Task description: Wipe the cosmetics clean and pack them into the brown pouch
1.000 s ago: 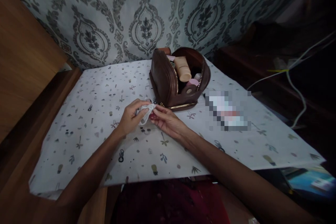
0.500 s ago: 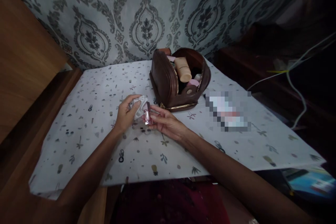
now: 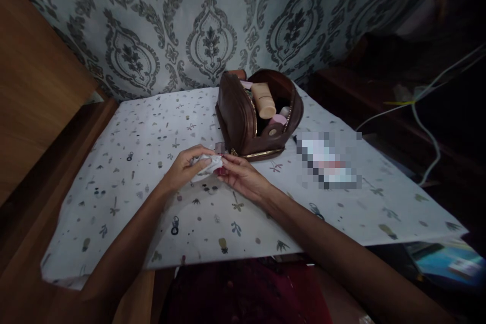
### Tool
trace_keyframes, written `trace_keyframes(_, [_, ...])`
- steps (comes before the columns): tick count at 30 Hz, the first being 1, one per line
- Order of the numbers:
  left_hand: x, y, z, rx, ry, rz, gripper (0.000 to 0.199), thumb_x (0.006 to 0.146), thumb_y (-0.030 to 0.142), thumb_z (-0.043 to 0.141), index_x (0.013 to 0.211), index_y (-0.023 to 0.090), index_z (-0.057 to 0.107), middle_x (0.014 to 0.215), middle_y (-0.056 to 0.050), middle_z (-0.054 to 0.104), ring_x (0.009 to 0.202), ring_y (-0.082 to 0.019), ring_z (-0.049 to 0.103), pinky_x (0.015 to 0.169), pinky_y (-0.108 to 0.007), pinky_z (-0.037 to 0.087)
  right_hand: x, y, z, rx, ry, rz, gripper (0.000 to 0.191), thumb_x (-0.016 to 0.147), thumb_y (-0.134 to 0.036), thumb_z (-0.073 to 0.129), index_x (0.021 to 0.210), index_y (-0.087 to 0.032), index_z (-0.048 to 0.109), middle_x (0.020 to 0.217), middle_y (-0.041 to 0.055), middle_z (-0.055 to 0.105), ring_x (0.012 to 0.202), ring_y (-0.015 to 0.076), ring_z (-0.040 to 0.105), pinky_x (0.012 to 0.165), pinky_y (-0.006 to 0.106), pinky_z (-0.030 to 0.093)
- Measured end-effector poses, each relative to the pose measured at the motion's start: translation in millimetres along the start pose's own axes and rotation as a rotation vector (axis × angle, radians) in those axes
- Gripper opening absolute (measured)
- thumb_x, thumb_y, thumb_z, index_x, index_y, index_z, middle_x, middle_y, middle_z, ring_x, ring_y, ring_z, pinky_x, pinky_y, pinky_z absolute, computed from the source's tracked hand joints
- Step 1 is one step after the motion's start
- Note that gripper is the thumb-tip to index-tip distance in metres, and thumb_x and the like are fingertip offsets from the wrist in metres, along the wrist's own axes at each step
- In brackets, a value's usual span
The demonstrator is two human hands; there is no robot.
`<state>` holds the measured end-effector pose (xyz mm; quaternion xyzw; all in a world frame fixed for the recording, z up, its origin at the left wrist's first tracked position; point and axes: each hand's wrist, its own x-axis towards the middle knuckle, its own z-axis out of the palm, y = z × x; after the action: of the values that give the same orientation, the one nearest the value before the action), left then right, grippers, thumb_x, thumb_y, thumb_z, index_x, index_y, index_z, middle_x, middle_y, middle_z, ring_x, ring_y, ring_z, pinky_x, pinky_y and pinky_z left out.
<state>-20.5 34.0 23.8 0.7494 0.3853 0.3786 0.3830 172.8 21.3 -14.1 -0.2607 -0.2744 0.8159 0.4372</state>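
Note:
My left hand [image 3: 190, 163] is closed on a crumpled pale cloth [image 3: 208, 164] over the table. The cloth lies against a small pinkish clear bottle [image 3: 220, 149], whose top stands out above it. Fingers of my right hand [image 3: 243, 177] grip the bottle from the right, and they hide part of its lower end. Just beyond my hands sits a brown zip bag [image 3: 237, 116], unzipped, with a beige tube [image 3: 263, 100] and a pink item [image 3: 278, 119] inside.
The table [image 3: 144, 126] has a white printed cover. A blurred-out flat object [image 3: 328, 159] lies right of the bag. White cables [image 3: 427, 131] hang at the right, and a wooden panel [image 3: 38, 76] stands at the left. Patterned wallpaper is behind.
My left hand and the cloth have shifted slightly right, and the cloth now covers the middle of the bottle. The bottle stands more upright, its top higher between my hands.

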Motion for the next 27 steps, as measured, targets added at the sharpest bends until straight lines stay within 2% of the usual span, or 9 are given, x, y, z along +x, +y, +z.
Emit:
trace_keyframes(3, [1.5,-5.1,5.7,0.011,0.212,-0.058,0.031,0.091,0.046,0.061,0.104,0.02,0.072,0.103,-0.005,0.074,0.096,-0.021,0.067,0.089,-0.031,0.05,-2.3,-0.3,1.2,-0.059,-0.057,0.025,0.04,0.069,-0.035,0.09,0.101,-0.017,0.073,0.08,0.0011,0.073,0.072,0.0123,0.069,0.061,0.022,0.056])
trace_keyframes(5, [2.3,-7.6,7.9,0.018,0.262,-0.069,0.032,0.089,0.047,0.062,0.104,0.02,0.071,0.101,-0.005,0.074,0.095,-0.021,0.067,0.089,-0.03,0.051,-3.1,-0.6,2.5,-0.053,-0.058,0.013,0.047,0.068,-0.034,0.091,0.109,-0.02,0.071,0.082,0.0002,0.074,0.073,0.013,0.07,0.06,0.022,0.056])
trace_keyframes(8, [2.1,-7.6,6.8,0.024,0.194,-0.043,0.032,0.089,0.047,0.063,0.102,0.019,0.073,0.1,-0.005,0.074,0.095,-0.021,0.067,0.088,-0.031,0.051,-2.2,-1.2,3.8,0.015,-0.007,-0.017,0.05,0.065,-0.03,0.092,0.109,-0.024,0.069,0.087,-0.0017,0.075,0.075,0.0127,0.071,0.06,0.021,0.055])
trace_keyframes(12, [-0.3,-3.6,-0.9,0.0,0.007,0.003,0.032,0.091,0.045,0.064,0.105,0.018,0.075,0.1,-0.007,0.074,0.093,-0.02,0.067,0.086,-0.03,0.05,1.9,-0.9,2.2,0.085,0.011,-0.044,0.037,0.066,-0.027,0.092,0.095,-0.02,0.07,0.083,-0.0026,0.075,0.071,0.0104,0.07,0.064,0.02,0.056])
trace_keyframes(15, [-1.5,-2.7,-5.3,-0.053,-0.104,-0.005,0.032,0.091,0.044,0.065,0.105,0.017,0.075,0.097,-0.007,0.073,0.088,-0.018,0.066,0.082,-0.027,0.05,4.3,0.4,-0.6,0.087,0.001,-0.053,0.034,0.068,-0.024,0.091,0.095,-0.019,0.071,0.085,-0.0015,0.076,0.072,0.0095,0.069,0.068,0.021,0.057])
trace_keyframes(17, [-1.2,-3.4,-4.9,-0.065,-0.08,-0.036,0.032,0.09,0.045,0.065,0.104,0.017,0.075,0.098,-0.006,0.073,0.089,-0.018,0.067,0.082,-0.027,0.05,4.6,1.1,-1.9,0.083,-0.007,-0.064,0.035,0.067,-0.022,0.091,0.096,-0.019,0.071,0.085,-0.0011,0.076,0.074,0.0101,0.069,0.071,0.023,0.058])
trace_keyframes(22, [1.5,-5.7,2.1,-0.007,0.127,-0.074,0.035,0.09,0.046,0.063,0.106,0.016,0.071,0.104,-0.006,0.074,0.098,-0.021,0.066,0.09,-0.028,0.049,2.1,0.1,-1.8,0.052,-0.08,-0.043,0.048,0.067,-0.026,0.091,0.11,-0.02,0.071,0.088,0.0003,0.077,0.077,0.0121,0.071,0.071,0.025,0.059])
trace_keyframes(24, [1.0,-5.9,2.0,-0.015,0.106,-0.099,0.037,0.088,0.048,0.064,0.105,0.016,0.072,0.102,-0.006,0.074,0.095,-0.021,0.066,0.087,-0.029,0.049,1.2,-1.2,-1.0,0.042,-0.07,-0.04,0.054,0.067,-0.027,0.091,0.115,-0.02,0.069,0.089,0.0001,0.077,0.077,0.0116,0.071,0.07,0.024,0.059])
trace_keyframes(27, [-1.8,-5.0,-2.9,-0.096,-0.001,-0.153,0.037,0.085,0.05,0.068,0.102,0.017,0.073,0.099,-0.005,0.073,0.088,-0.02,0.065,0.082,-0.028,0.048,0.3,-2.9,0.1,0.042,-0.039,-0.07,0.055,0.065,-0.028,0.092,0.114,-0.021,0.069,0.085,-0.0018,0.075,0.075,0.0099,0.07,0.071,0.022,0.059])
